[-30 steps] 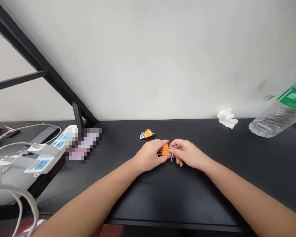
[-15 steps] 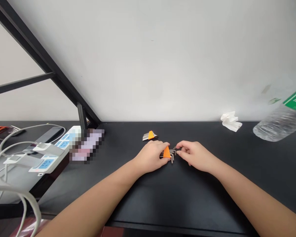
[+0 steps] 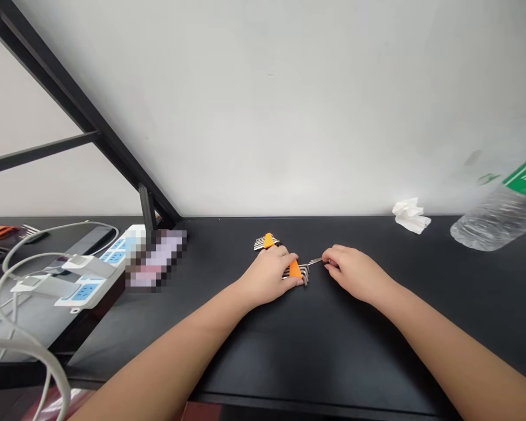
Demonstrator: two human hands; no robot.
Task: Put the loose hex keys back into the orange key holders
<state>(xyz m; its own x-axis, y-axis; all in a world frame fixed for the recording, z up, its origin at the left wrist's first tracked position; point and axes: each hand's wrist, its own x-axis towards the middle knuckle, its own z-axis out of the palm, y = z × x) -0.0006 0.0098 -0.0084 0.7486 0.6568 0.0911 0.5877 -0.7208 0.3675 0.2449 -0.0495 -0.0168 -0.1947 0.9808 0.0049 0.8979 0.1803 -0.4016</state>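
My left hand [image 3: 269, 276] is closed around an orange hex key holder [image 3: 295, 269] low over the black desk. Several bent hex keys [image 3: 305, 273] stick out of its right side, and the hand hides the rest of the set. To the right, my right hand [image 3: 348, 268] pinches a thin metal hex key [image 3: 316, 260], whose free end points left toward the holder. Just beyond my left hand lies a second orange holder [image 3: 269, 240] with several hex keys in it.
On the left, a white power strip [image 3: 94, 280] with plugs and white cables sits beside a black metal frame [image 3: 146, 207] and a blurred-out item [image 3: 160, 257]. A crumpled tissue [image 3: 411, 216] and a clear plastic bottle [image 3: 493, 219] are at the back right, near the wall.
My right hand has moved slightly right and up, and its fingers have drawn together with a hex key now showing in them. My left hand stays on the holder.
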